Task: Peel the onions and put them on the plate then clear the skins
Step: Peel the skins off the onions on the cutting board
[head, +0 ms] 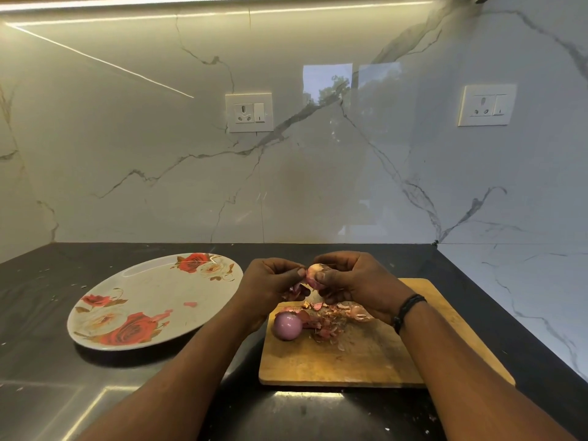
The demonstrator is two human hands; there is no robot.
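Note:
My right hand (353, 281) grips a small onion (315, 272), pale at the top, above the far edge of the wooden cutting board (366, 361). My left hand (270, 284) pinches a strip of purple skin (297, 289) hanging off that onion. A peeled purple onion (287, 326) lies on the board's near-left part. Beside it is a heap of loose onion skins (331, 319). The oval rose-patterned plate (152, 300) sits left of the board, with small pink skin bits (190, 303) on it and no onion.
Everything stands on a dark countertop (47, 361) with scattered crumbs. A marble backsplash rises behind and returns along the right side (515, 297). Two wall sockets (249, 112) are mounted on it.

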